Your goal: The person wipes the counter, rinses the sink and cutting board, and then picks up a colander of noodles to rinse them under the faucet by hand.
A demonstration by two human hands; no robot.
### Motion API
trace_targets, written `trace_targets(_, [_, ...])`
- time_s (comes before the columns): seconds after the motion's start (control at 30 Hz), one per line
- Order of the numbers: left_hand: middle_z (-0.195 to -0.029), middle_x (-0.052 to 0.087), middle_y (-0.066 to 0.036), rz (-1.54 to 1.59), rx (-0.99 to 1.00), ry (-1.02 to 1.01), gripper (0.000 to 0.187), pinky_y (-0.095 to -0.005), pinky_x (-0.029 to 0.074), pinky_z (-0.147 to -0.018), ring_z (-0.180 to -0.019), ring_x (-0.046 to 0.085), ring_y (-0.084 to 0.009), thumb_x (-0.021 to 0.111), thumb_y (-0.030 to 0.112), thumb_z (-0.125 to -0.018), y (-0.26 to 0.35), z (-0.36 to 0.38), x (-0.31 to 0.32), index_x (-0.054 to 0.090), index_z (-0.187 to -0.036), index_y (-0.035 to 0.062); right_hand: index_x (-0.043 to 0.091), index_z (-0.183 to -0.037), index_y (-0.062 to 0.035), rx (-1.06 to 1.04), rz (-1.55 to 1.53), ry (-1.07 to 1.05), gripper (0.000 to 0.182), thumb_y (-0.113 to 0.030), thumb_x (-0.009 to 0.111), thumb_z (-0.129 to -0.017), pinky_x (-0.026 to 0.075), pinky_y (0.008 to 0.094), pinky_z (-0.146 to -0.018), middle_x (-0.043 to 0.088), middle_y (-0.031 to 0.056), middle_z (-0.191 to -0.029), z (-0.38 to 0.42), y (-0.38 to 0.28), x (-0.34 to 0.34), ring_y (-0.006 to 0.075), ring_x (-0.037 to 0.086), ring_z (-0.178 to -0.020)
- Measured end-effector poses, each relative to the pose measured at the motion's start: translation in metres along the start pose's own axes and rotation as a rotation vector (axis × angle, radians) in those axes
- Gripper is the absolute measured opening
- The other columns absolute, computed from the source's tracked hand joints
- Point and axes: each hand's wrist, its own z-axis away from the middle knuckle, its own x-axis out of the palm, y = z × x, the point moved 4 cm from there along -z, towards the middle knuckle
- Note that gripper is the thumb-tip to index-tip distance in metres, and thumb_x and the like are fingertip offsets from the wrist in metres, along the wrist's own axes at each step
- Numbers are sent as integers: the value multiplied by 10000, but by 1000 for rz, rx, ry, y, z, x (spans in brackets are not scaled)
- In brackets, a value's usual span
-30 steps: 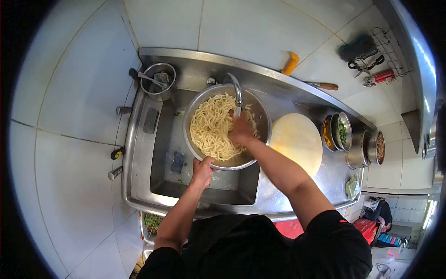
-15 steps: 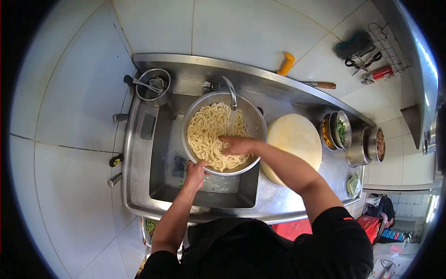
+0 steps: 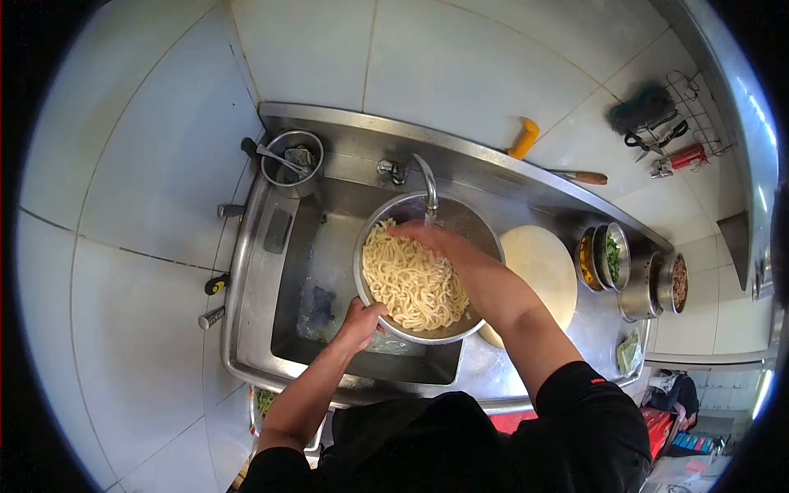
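Observation:
A metal colander (image 3: 486, 234) filled with thick pale noodles (image 3: 411, 283) is held over the sink, beneath the faucet (image 3: 430, 185). My left hand (image 3: 360, 325) grips its near-left rim, thumb on top and the other fingers partly hidden below. At the far side of the noodles lies my right hand (image 3: 423, 236), flat with fingers stretched out, touching them. Water from the faucet falls by this hand and wrist. The noodles are heaped toward the near side, and bare colander wall shows at the far right.
Right of the colander is a round pale board (image 3: 538, 279). Farther right stand metal bowls of chopped greens (image 3: 612, 256) and a pot topped with a bowl of brown food (image 3: 679, 283). A metal container (image 3: 293, 164) holding utensils occupies the sink's back-left corner. Scissors (image 3: 657, 141) hang on the wall.
My right hand has gone from the middle of the noodles to their far side, and its fingers have straightened. The noodles now lie nearer me. My left hand keeps the rim; the view has shifted.

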Motion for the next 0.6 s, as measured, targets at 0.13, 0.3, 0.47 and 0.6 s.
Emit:
trace_targets(0.13, [-855,675,-117,61,3,-17,253,-310,537,-488,-649,654,-196,574,77,-774,2,-4,0,634,-981,-55,650,-1197,-118,-13,797,-59,674,-610,697,-739,448,392,-906,595,110,-1229,23,-22,15,218,546,-1096])
trace_targets(0.3, [-865,645,-108,119,-12,12,268,-302,510,-519,-659,630,-182,576,57,-764,9,-1,-5,602,-1011,-43,650,-1107,-55,-685,1279,-40,523,-503,663,-837,427,395,-972,592,148,-1168,89,0,28,277,557,-1107])
trace_targets(0.47, [-1014,630,-150,138,-2,-34,419,-344,550,-600,-819,659,-218,567,55,-767,-6,-11,-26,532,-1166,-71,546,-1252,-44,-1023,1083,610,595,-370,739,-793,505,375,-861,610,111,-1138,147,19,-43,268,625,-1023])
trace_targets(0.6, [-1023,640,-135,82,-2,-61,359,-393,559,-689,-843,654,-236,575,40,-766,-8,-17,-44,572,-1115,-44,471,-1335,-31,-237,247,713,667,-381,717,-823,571,332,-685,618,175,-1165,182,62,-67,260,656,-956])
